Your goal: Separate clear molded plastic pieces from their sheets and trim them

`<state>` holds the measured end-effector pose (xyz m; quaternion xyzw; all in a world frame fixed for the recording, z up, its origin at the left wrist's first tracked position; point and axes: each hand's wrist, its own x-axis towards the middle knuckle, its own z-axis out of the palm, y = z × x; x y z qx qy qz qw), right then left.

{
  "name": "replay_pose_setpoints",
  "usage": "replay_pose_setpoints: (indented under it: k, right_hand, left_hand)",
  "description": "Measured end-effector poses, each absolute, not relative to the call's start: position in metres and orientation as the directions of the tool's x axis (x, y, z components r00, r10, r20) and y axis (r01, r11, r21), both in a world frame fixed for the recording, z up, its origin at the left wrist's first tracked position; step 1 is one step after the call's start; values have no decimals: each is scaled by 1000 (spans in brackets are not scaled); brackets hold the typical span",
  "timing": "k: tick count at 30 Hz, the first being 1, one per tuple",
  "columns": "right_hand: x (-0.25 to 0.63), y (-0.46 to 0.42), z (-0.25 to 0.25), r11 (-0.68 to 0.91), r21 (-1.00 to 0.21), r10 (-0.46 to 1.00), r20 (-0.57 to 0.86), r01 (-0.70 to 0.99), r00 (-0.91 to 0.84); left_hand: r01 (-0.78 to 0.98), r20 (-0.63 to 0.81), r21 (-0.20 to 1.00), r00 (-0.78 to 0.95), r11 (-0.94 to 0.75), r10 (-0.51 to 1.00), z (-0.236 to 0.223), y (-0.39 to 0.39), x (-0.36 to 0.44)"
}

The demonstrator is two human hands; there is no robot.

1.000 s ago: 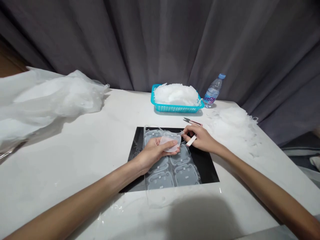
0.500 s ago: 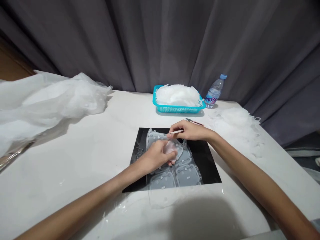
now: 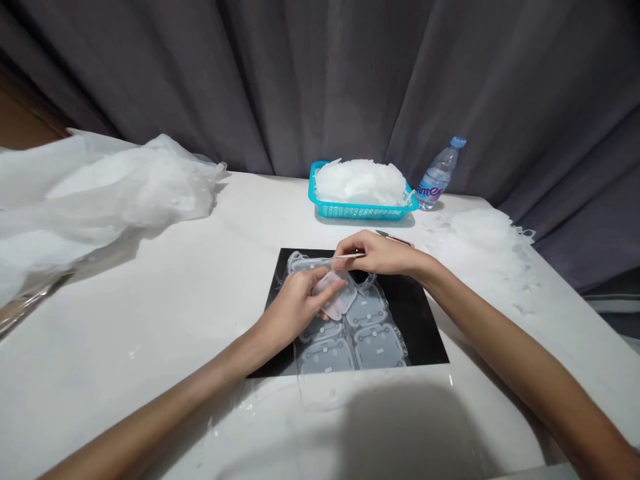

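While the left hand [image 3: 299,298] pinches one rounded panel [image 3: 338,293] of the translucent molded sheet [image 3: 376,341], apparently to steady its edge, the right hand [image 3: 377,253] grips a slim white strip [image 3: 350,256] just above, over the black mat [image 3: 425,337] beneath both.

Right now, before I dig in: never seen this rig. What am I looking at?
No machine: these are one person's bare hands, seen from a camera worn on the head, looking forward and down. It is the only view.

The left hand holds a thin, pale piece. The right hand, close by, pinches a slim white strip.

Below are a black sheet and clear molded panels, on a white table. Farther back: snips, a blue basket of white pieces and a bottle. Crumpled translucent sheeting lies left.
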<state>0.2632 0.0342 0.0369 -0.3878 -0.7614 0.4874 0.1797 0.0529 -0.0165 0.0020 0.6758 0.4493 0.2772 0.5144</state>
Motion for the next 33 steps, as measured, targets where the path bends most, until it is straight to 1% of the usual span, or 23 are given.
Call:
replay_pose_setpoints:
  k: [4,9,13,16,18,19,20,23,24,25,26,28,30,33]
  right_hand:
    - [260,33,30,164,-874,730,-204,457,-652]
    - [262,34,30,167,-912,662,-178,375,-728]
    - [269,33,44,267,-828,656,-219,494,-722]
    - [274,29,56,332,-746,637,-274,577,-721]
    - [273,26,61,352,-683,651,-312,640,-692]
    - [271,24,61,357,-645,670,-327,676,-666]
    - [268,22,60,361,-603,693,-338,712,-637]
    - [258,17,52,355,-484,770,-334,800,-544]
    - [255,17,49,346,-456,794,-323,820,-514]
    - [253,16,46,336,-439,814,-310,833,-492]
    - [252,16,45,330,-436,827,-294,837,-480]
    - [253,17,45,332,-475,825,-272,814,-496]
    - [259,19,51,343,-574,781,-266,744,-565]
    - [272,22,61,325,-740,678,-252,590,-690]
  left_hand:
    - [334,-73,938,450,-92,890,-4,-18,50]
    - [395,-66,908,465,-140,883,-5,-23,53]
    - [404,9,879,517,-253,856,-1,-30,54]
    - [446,84,814,542,-371,836,1,-33,53]
    - [490,121,740,576,-460,809,2,-34,54]
    - [518,139,685,598,-512,790,2,-35,55]
    - [545,153,613,628,-572,763,1,-37,57]
    - [582,154,335,742,-741,652,-2,-44,61]
    - [583,146,259,765,-770,628,-4,-47,63]
    - [585,140,211,775,-783,617,-6,-49,63]
    - [594,140,193,771,-781,622,-8,-50,63]
    - [623,168,232,731,-747,661,-11,-49,62]
    - [625,200,347,678,-699,707,-12,-46,59]
    - [594,224,536,584,-599,780,-9,-44,56]
